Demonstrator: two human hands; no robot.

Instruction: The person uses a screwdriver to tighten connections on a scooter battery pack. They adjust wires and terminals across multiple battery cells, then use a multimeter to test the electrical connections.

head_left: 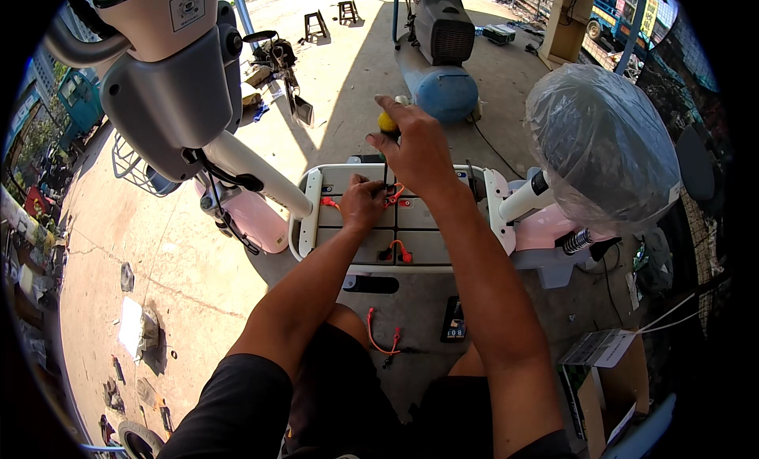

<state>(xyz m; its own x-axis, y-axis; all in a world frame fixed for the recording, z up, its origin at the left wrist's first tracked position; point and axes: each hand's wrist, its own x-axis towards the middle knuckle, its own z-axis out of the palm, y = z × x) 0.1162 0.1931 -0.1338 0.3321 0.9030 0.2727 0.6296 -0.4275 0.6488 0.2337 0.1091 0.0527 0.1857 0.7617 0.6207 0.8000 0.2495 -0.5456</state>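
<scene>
Screwdriver (387,123) runs from right hand (417,147) down toward left hand (363,203).

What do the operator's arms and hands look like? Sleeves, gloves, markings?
Both the left hand and right hand are bare: no gloves. No watch or bracelet shows on either wrist. Left forearm and right forearm are uncovered, with no cables or clear markings. Short, plain dark sleeves: left sleeve shows well, right sleeve only at the lower edge.
</scene>
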